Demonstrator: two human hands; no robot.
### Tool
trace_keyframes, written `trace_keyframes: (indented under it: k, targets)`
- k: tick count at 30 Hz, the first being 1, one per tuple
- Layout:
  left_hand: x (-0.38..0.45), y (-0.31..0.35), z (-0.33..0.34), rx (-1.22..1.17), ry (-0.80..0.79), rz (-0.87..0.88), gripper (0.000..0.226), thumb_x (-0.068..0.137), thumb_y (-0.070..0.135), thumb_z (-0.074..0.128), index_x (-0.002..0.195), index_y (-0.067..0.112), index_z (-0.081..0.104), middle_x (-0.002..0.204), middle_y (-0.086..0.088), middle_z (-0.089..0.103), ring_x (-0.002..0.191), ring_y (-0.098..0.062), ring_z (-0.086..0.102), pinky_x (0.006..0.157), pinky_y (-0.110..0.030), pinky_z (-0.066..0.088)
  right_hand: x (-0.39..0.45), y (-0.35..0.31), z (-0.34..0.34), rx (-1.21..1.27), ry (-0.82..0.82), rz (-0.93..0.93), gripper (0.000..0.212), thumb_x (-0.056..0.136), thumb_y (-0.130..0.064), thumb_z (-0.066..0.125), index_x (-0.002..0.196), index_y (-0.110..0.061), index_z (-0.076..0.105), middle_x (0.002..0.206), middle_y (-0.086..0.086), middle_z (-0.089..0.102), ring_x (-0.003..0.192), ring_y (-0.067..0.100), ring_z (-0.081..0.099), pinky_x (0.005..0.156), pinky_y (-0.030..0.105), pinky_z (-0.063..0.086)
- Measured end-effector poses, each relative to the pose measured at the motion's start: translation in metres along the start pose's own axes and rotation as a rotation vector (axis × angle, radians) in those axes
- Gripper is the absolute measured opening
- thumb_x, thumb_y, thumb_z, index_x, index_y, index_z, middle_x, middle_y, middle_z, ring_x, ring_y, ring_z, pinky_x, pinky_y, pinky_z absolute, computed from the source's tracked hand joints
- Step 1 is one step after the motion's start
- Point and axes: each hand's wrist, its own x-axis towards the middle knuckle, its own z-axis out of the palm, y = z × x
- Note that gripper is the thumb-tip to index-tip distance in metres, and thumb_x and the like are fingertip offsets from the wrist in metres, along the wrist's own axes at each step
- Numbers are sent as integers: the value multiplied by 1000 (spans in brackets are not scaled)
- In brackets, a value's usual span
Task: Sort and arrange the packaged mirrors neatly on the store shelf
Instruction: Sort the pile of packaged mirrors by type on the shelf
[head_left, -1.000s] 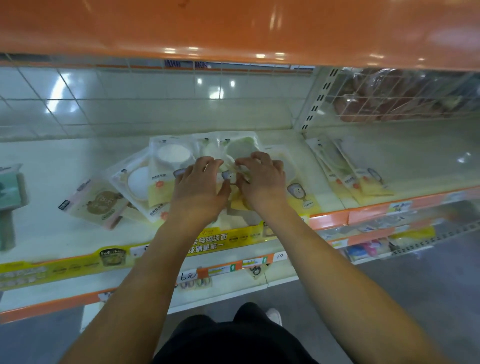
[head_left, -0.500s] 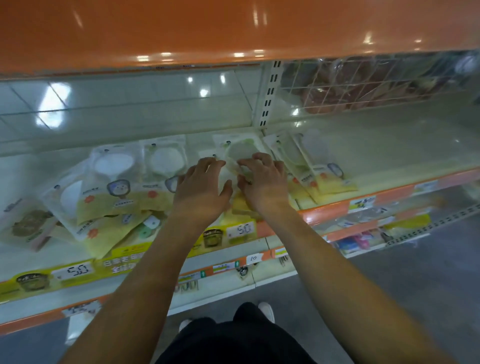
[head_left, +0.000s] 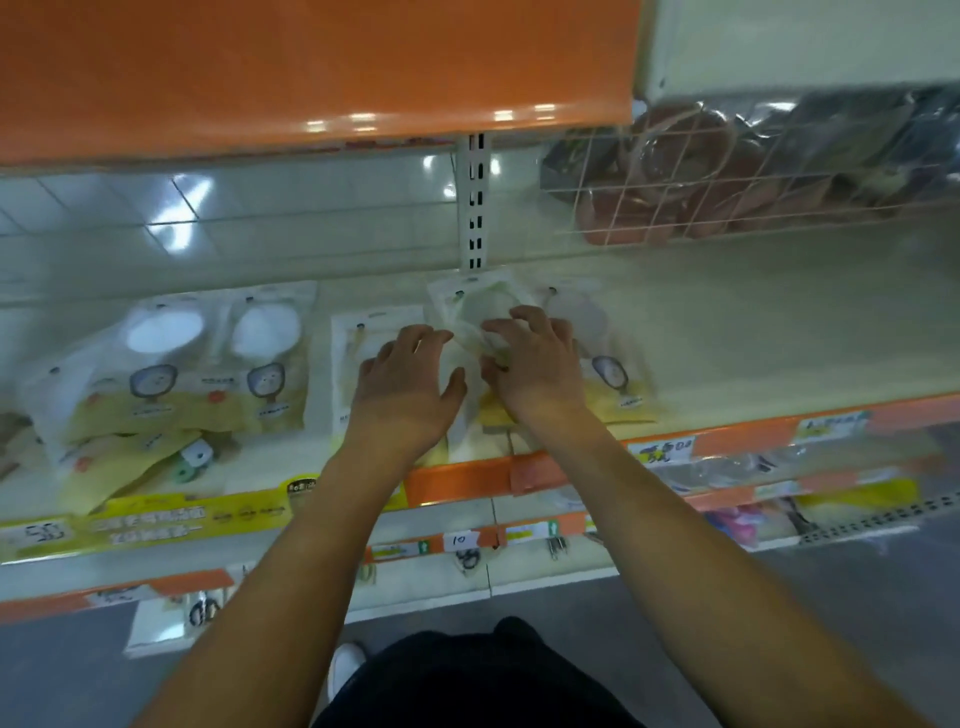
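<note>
Both forearms reach over the orange shelf lip (head_left: 457, 480) onto the shelf (head_left: 753, 332). The left hand (head_left: 408, 387) lies flat, fingers straight and slightly spread, pressing a mirror pack (head_left: 382, 332) that lies flat with its long axis running front to back. Just beside it, the right hand (head_left: 535, 364) has curled fingers gripping the top pack (head_left: 480, 301) of a small stack, hang-hole end toward the back wall. Further left, more packs (head_left: 208, 364) lie overlapping, some askew.

Mirror packs (head_left: 270, 364) white-yellow; shelf edge (head_left: 457, 480) orange.
</note>
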Motion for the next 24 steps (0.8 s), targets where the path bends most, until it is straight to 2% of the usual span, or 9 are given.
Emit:
trace_keyframes:
  k: [14,19,24]
  targets:
    - [1,26,14,18,52,-47,47,94,40,47,137,21,43,140,1,42,124,-23,45,97,-38,34,4,31,-11,-34,-43,-111,53,85,-39,67,135,-33,51,148,-4,37,133,31,31,105,42,31]
    - [0,31,17,4,56,-45,48,94,40,47,138,21,43,140,1,42,125,-22,45,99,-39,34,-3,48,-3,-136,-153,-159,63,86,-54,61,142,-31,44,157,-3,28,146,33,15,113,46,18]
    - [-7,30,21,14,68,-38,47,93,38,50,136,19,45,138,-1,45,122,-24,48,96,-40,37,-4,49,0,-147,-188,-156,69,86,-60,58,145,-32,38,161,-4,19,149,33,1,119,50,7]
